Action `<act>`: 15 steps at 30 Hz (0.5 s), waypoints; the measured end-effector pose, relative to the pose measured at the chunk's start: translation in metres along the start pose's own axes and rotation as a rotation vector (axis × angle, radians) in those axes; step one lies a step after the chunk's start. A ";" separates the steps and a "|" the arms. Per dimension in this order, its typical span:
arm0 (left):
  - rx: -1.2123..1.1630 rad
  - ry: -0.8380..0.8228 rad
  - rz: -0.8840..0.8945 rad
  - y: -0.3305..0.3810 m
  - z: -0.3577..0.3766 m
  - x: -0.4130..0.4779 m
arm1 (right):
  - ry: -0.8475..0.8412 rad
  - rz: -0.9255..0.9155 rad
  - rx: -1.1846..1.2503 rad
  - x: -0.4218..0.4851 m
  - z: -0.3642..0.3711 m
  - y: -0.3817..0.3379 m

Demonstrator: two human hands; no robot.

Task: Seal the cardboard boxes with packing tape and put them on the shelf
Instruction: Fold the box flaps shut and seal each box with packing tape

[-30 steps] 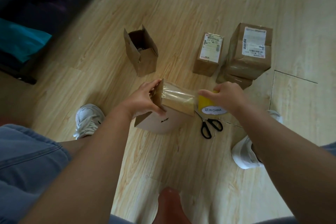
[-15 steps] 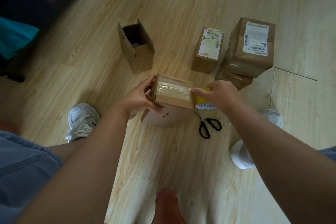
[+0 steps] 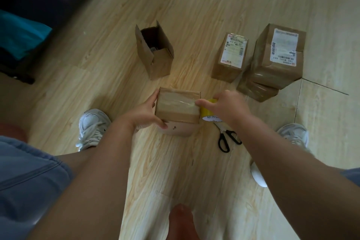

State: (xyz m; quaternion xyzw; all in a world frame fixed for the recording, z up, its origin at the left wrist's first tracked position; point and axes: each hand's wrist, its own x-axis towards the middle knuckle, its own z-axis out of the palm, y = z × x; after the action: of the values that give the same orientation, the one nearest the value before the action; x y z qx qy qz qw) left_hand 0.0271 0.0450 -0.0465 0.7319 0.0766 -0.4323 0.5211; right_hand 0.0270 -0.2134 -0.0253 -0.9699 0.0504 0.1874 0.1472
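Five cardboard boxes in my head cam feed right now, all down on the wooden floor (image 3: 116, 64). The one being worked on (image 3: 178, 106) sits on top of a round beige thing (image 3: 179, 130) between the two white sneakers (image 3: 92, 126), and it has a shiny strip of tape running across its top. The left hand (image 3: 145, 112) is wrapped round that box's left side, thumb at the near bottom corner. The right hand (image 3: 227, 107) is curled round the single yellow tape roll (image 3: 206, 112), held tight against the box's right edge, with the index finger stretched out onto the tape there. One pair of black scissors (image 3: 227, 139) lies just beside the roll, nearer me. Farther out, one open box (image 3: 155, 54) stands upright, one small labelled box (image 3: 231, 58) stands to its right, and a bigger labelled box (image 3: 278, 56) is stacked on a flatter box (image 3: 257, 91).
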 end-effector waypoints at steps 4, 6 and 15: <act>0.230 0.185 0.098 0.027 0.023 -0.012 | 0.003 -0.002 0.022 -0.006 0.002 -0.004; 0.499 0.344 0.220 0.035 0.040 -0.007 | 0.000 0.000 0.028 -0.008 0.004 -0.006; 1.041 0.640 0.242 0.012 0.085 0.015 | 0.035 -0.052 0.175 -0.019 0.016 0.002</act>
State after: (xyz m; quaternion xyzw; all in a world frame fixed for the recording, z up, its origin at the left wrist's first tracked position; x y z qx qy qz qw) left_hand -0.0044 -0.0357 -0.0558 0.9867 -0.0754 -0.1100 0.0927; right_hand 0.0040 -0.2100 -0.0328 -0.9574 0.0438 0.1615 0.2352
